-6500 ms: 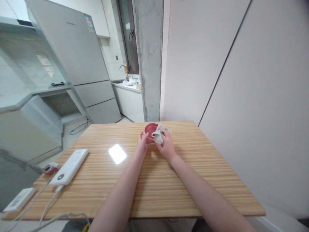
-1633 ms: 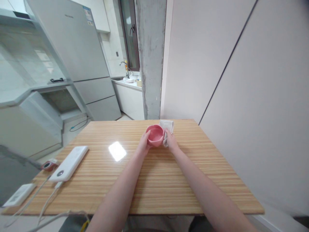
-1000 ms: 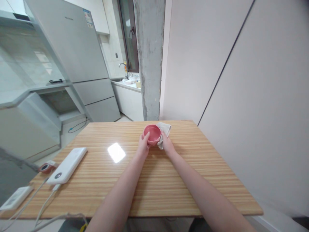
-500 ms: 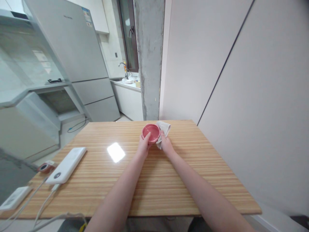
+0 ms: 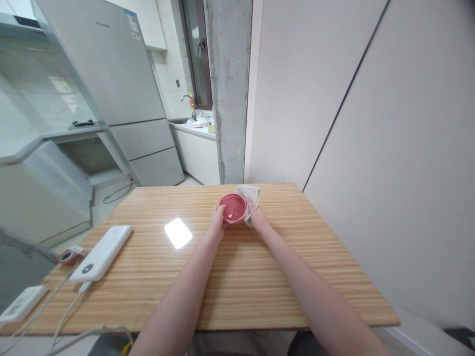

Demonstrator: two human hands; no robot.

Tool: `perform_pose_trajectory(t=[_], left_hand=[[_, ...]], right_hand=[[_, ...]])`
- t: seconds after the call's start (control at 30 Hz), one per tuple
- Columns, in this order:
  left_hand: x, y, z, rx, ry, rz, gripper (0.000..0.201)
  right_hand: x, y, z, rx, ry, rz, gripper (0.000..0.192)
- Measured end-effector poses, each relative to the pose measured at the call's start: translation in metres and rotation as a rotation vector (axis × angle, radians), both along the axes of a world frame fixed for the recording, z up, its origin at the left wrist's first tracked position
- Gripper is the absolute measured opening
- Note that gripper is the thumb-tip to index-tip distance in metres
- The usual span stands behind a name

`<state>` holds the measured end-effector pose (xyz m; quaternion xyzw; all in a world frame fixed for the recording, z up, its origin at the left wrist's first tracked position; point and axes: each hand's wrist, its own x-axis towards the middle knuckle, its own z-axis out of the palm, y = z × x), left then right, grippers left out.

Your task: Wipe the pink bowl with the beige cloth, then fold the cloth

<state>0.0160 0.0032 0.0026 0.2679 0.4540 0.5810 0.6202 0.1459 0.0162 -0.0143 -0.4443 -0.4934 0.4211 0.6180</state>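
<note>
A small pink bowl [image 5: 233,208] is held over the far middle of the wooden table [image 5: 237,277], its opening tilted toward me. My left hand [image 5: 217,225] grips the bowl's left side. My right hand [image 5: 255,219] holds a beige cloth [image 5: 250,193] pressed against the bowl's right side; the cloth sticks up behind the rim.
A white power bank [image 5: 100,252] with cables lies at the table's left edge, next to a small red device [image 5: 67,256] and a white flat box [image 5: 22,303]. A wall runs close along the right. A concrete pillar [image 5: 228,89] and a fridge [image 5: 122,84] stand beyond the table.
The bowl has been turned in my hands, from opening upward to tilted toward me. The cloth has stayed against its right side. My hands kept their place on the table.
</note>
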Motion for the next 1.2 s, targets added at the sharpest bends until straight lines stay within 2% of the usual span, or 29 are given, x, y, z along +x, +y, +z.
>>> perform_pose_trajectory(t=[0.07, 0.2, 0.27, 0.3, 0.37, 0.43, 0.5, 0.57, 0.63, 0.7, 0.77, 0.87, 1.0, 1.1, 1.2], left_hand=[[-0.001, -0.001, 0.003, 0.038, -0.012, 0.015, 0.041], [-0.004, -0.007, 0.011, -0.006, 0.030, -0.188, 0.040], [-0.004, -0.008, 0.011, -0.030, 0.077, -0.245, 0.039], [-0.004, -0.007, 0.010, -0.040, 0.098, -0.226, 0.037], [-0.001, -0.005, 0.008, -0.058, 0.110, -0.109, 0.033], [0.002, -0.003, 0.006, -0.070, 0.064, 0.015, 0.032], [0.004, -0.002, 0.006, -0.045, -0.008, 0.071, 0.035], [0.005, -0.004, 0.008, 0.008, -0.049, 0.042, 0.037], [0.005, -0.005, 0.009, 0.040, -0.044, -0.048, 0.036], [0.003, -0.006, 0.007, 0.005, -0.014, -0.170, 0.033], [0.001, -0.004, 0.003, -0.050, 0.034, -0.229, 0.037], [0.001, -0.002, -0.002, -0.056, 0.085, -0.144, 0.042], [0.005, -0.003, 0.000, 0.018, 0.041, 0.015, 0.040], [0.005, -0.007, 0.007, 0.051, 0.048, -0.028, 0.037], [0.001, -0.009, 0.011, -0.005, 0.106, -0.147, 0.040]], right_hand=[[-0.004, -0.001, -0.001, 0.048, -0.008, 0.017, 0.051], [0.008, 0.002, 0.005, 0.160, -0.041, 0.032, 0.052], [0.015, 0.003, 0.009, 0.170, -0.062, 0.053, 0.051], [0.017, 0.003, 0.010, 0.157, -0.068, 0.061, 0.051], [0.015, 0.000, 0.010, 0.109, -0.059, 0.063, 0.052], [0.007, -0.003, 0.006, 0.078, -0.034, 0.062, 0.055], [-0.003, -0.005, 0.002, 0.091, -0.025, 0.071, 0.056], [-0.008, -0.005, -0.001, 0.135, -0.042, 0.061, 0.056], [-0.005, -0.003, -0.001, 0.172, -0.062, 0.012, 0.055], [0.003, 0.000, 0.002, 0.184, -0.069, -0.027, 0.056], [0.012, 0.003, 0.005, 0.168, -0.071, -0.011, 0.055], [0.013, 0.003, 0.005, 0.100, -0.046, 0.021, 0.056], [-0.009, -0.006, -0.004, 0.019, 0.004, -0.032, 0.062], [-0.019, -0.010, -0.006, 0.069, 0.014, -0.092, 0.059], [-0.009, -0.008, 0.000, 0.116, 0.000, -0.095, 0.056]])
